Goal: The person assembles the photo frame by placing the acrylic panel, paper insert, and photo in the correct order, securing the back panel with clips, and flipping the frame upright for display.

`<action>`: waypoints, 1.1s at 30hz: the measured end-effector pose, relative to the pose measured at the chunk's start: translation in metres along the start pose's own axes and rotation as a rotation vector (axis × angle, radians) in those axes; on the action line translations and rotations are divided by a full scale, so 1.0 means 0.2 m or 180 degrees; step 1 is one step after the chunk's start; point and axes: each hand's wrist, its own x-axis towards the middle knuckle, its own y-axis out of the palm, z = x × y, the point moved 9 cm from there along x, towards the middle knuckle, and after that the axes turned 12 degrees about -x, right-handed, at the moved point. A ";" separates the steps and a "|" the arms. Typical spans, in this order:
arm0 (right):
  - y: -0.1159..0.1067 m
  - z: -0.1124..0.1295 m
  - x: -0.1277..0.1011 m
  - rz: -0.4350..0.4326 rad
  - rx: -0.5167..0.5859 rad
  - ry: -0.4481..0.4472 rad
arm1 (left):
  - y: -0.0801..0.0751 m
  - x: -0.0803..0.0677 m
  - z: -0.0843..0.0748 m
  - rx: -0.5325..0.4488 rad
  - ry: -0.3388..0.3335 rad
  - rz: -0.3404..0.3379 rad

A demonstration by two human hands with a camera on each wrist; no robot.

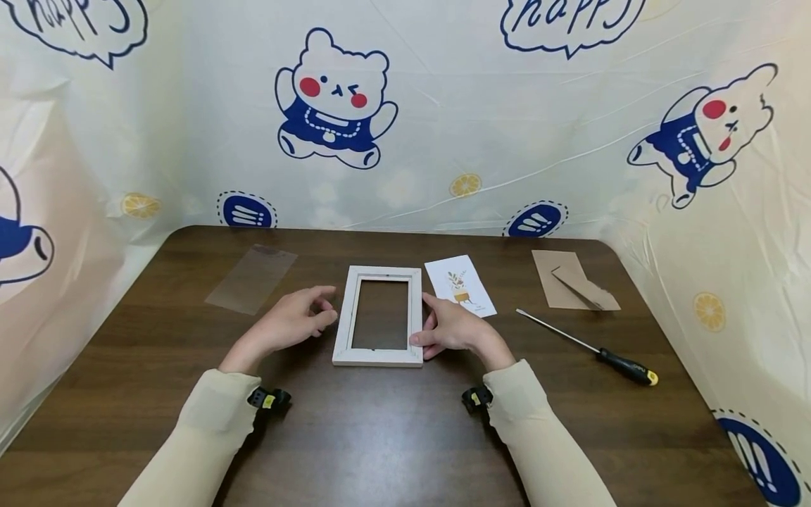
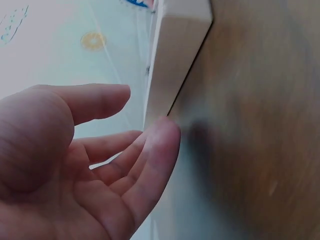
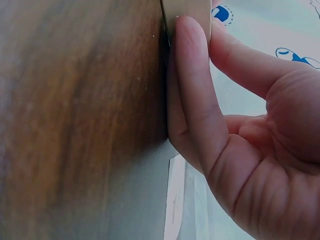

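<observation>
A white picture frame lies on the brown table, its opening showing bare tabletop. At its right side, my right hand holds the edge, thumb on the top face and fingers against the outer side. In the right wrist view, the fingertips press along that side of the frame. My left hand is just left of the frame, fingers loosely bent and holding nothing. The left wrist view shows the thumb apart from the fingers, near the frame's side.
A clear plastic sheet lies at the back left. Behind my right hand is a white card with a potted plant print. Farther right are a brown backing board with a raised flap and a screwdriver with a black handle.
</observation>
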 end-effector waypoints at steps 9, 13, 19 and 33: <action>0.00 0.00 0.00 -0.0017 -0.0037 -0.0055 | -0.36 0.01 0.12 0.0541 -0.0156 -0.0519; -0.01 -0.01 0.00 -0.0057 -0.0047 -0.0030 | -0.50 0.03 0.20 0.0903 -0.0367 -0.0608; 0.00 -0.01 -0.01 -0.0053 -0.0004 -0.0029 | -0.64 0.03 0.30 0.1290 -0.0644 -0.0752; -0.01 -0.01 0.01 -0.0048 -0.0080 -0.0033 | -0.64 0.02 0.36 0.1513 -0.1293 -0.0555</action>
